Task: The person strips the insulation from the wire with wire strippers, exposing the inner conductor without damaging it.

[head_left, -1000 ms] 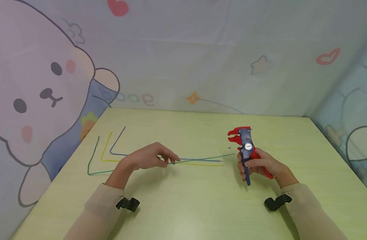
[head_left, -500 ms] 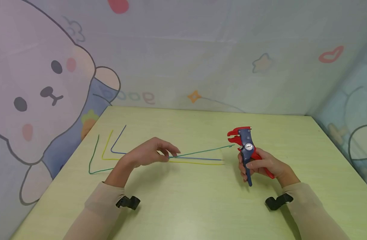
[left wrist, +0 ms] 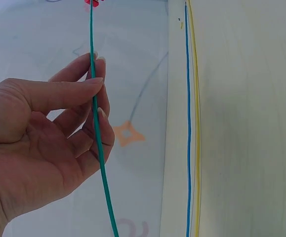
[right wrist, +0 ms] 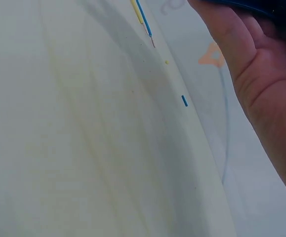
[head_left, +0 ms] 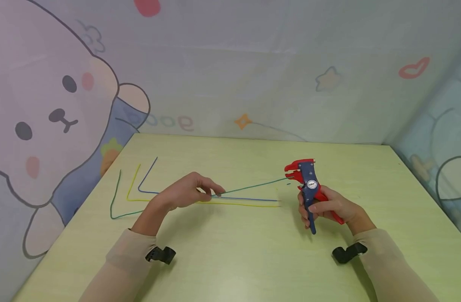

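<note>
Fingers (left wrist: pixel 86 81) of left hand (head_left: pixel 185 195): thumb and fingertips pinched on green wire (head_left: pixel 253 186), which runs up off the bench (head_left: pixel 230 251) from the pinch toward the tool. Behind the fingers the same wire drops to the bench and bends into an L toward the far left corner.

Right hand (head_left: pixel 328 208): fingers curled round the two handles of a red-and-blue wire stripper (head_left: pixel 307 184), held upright, red head uppermost and facing the left hand. Free end of the green wire reaches the red head; whether it sits inside the head or just at it cannot be told from the head view.

Blue wire (head_left: pixel 245 199): flat on the bench, just below the left fingers, running from them toward the right hand; far end bent into an L.

Yellow wire (head_left: pixel 238 204): flat on the bench, alongside the blue wire on its near side, touching or nearly so; also bent into an L at the left.

Blue insulation scrap (right wrist: pixel 184 100): small piece on the bench near the right hand, just past the wire ends.

Wrist straps: black clip (head_left: pixel 160 254) on the left sleeve, black clip (head_left: pixel 345 253) on the right sleeve.

Backdrop (head_left: pixel 49 117): cartoon bear print beyond the left hand.
</note>
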`<action>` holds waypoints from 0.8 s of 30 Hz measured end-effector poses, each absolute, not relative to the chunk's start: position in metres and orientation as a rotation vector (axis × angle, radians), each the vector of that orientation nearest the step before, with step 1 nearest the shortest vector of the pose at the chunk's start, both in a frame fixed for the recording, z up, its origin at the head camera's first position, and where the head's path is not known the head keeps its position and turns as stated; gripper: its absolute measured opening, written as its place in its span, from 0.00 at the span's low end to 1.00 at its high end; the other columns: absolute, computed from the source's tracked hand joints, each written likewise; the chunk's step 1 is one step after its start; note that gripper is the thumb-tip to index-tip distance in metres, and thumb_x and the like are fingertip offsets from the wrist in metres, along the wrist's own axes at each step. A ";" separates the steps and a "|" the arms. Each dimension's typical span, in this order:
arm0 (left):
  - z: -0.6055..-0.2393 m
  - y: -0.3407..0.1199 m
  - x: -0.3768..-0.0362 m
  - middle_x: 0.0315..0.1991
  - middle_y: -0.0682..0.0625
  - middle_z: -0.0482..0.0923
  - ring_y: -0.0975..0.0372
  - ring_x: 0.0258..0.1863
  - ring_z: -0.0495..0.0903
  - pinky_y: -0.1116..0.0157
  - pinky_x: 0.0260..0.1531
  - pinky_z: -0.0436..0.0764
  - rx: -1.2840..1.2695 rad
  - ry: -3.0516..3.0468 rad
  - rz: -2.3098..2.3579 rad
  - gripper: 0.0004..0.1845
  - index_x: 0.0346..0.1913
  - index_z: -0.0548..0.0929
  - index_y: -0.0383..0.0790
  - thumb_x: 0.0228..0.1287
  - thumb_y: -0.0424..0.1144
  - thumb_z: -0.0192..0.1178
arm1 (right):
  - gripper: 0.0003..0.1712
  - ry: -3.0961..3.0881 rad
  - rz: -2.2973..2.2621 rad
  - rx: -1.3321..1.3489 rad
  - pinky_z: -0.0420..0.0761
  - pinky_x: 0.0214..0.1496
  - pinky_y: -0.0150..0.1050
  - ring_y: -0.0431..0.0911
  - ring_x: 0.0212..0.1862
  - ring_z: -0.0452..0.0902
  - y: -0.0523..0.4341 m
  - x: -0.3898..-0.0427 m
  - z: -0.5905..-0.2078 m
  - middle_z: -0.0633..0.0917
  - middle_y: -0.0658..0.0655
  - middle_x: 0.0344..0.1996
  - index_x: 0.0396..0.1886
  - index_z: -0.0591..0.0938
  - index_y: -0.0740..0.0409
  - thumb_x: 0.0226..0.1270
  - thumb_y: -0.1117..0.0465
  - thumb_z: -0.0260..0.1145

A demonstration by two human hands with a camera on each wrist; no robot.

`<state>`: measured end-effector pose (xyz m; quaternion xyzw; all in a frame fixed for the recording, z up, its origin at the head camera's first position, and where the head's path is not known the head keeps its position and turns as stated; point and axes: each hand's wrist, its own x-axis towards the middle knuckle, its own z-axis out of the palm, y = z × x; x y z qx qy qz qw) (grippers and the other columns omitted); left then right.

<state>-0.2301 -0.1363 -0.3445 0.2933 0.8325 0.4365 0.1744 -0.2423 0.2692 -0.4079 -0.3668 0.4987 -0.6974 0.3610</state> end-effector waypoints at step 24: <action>-0.353 -0.138 -0.237 0.46 0.56 0.79 0.59 0.49 0.74 0.59 0.45 0.73 0.784 2.397 1.248 0.19 0.47 0.83 0.50 0.60 0.24 0.52 | 0.14 1.281 -1.763 -0.952 0.71 0.37 0.65 0.60 0.33 0.74 0.268 -0.241 -0.406 0.70 0.74 0.31 0.44 0.58 0.78 0.60 0.75 0.45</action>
